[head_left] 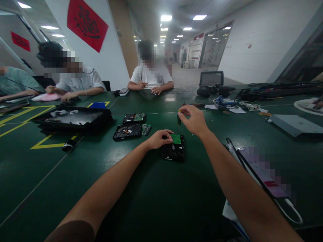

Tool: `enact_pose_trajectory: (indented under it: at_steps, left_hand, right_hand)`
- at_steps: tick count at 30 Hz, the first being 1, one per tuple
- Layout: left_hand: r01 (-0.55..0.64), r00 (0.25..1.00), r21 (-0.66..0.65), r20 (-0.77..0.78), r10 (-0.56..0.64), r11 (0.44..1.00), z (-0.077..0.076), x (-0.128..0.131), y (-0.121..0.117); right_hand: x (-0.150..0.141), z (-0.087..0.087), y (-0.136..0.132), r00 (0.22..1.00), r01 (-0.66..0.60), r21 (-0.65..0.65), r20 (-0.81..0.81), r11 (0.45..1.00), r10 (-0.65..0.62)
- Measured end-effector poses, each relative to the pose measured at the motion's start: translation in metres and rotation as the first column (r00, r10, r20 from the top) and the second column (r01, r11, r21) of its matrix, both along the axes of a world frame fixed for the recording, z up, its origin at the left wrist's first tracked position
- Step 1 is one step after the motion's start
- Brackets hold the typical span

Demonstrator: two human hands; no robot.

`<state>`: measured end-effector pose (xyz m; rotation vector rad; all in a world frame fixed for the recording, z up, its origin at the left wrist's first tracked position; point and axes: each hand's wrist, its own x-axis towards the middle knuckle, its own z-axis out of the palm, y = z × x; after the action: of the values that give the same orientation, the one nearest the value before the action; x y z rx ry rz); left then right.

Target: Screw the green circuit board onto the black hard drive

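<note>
A black hard drive with a green circuit board at its far end lies on the table in front of me. My left hand grips the drive's left side, thumb and fingers by the board. Upright above the board stands a screwdriver with a dark handle and a yellow top. My right hand pinches that handle near its top, and the thin shaft points down at the board's far edge. The tip's exact contact is too small to make out.
Two more hard drives and a loose circuit board lie to the left, near black trays. A phone with a white cable is by my right forearm. A grey metal box stands farther right. Several people sit across the table.
</note>
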<state>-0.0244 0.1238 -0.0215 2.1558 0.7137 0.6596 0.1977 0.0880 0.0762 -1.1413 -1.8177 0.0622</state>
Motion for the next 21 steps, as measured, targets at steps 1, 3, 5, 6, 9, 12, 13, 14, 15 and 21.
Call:
enact_pose_trajectory:
  at_steps: [1,3,5,6,9,12,13,14,15,21]
  left_hand:
    - [-0.001,1.000,0.000,-0.003,0.001,1.000,0.0002,0.0000,0.0000]
    - [0.003,1.000,0.004,-0.008,-0.003,1.000,0.0004,0.0001,0.0002]
    - [0.009,1.000,0.009,-0.005,-0.009,1.000,0.0003,0.0003,0.0004]
    - [0.011,1.000,0.010,-0.004,-0.011,1.000,0.0000,0.0004,0.0006]
    - [0.004,1.000,0.010,-0.001,-0.004,1.000,-0.0012,0.0006,0.0012]
    - [0.004,1.000,0.013,0.003,-0.005,1.000,-0.0016,0.0007,0.0014]
    - [0.006,1.000,0.015,0.005,-0.006,1.000,-0.0014,0.0008,0.0012]
    - [0.006,1.000,0.015,0.007,-0.006,1.000,-0.0011,0.0008,0.0009]
    - [0.006,1.000,0.014,0.008,-0.006,1.000,-0.0006,0.0008,0.0006]
    - [-0.003,1.000,0.003,0.000,0.003,1.000,0.0016,0.0009,-0.0008]
  right_hand:
    - [0.0000,-0.0001,0.0001,1.000,0.001,0.007,0.005,1.000,-0.001]
    - [0.0003,-0.0005,0.0007,1.000,0.011,0.012,-0.007,1.000,-0.011]
    - [0.0005,-0.0012,0.0013,0.999,0.018,0.006,-0.041,1.000,-0.018]
    - [0.0005,-0.0015,0.0016,0.998,0.017,0.001,-0.056,1.000,-0.016]
    - [0.0003,-0.0026,0.0021,0.998,-0.006,-0.003,-0.064,1.000,0.006]
    - [0.0003,-0.0035,0.0021,0.999,0.004,0.015,-0.035,1.000,-0.003]
    - [0.0003,-0.0037,0.0020,1.000,0.019,0.022,-0.019,1.000,-0.019]
    - [0.0001,-0.0038,0.0017,0.999,0.036,0.028,0.000,0.999,-0.036]
    - [-0.0004,-0.0038,0.0013,0.998,0.052,0.033,0.019,0.998,-0.053]
    - [-0.0084,-0.0032,-0.0028,0.997,0.044,0.029,0.060,0.999,-0.046]
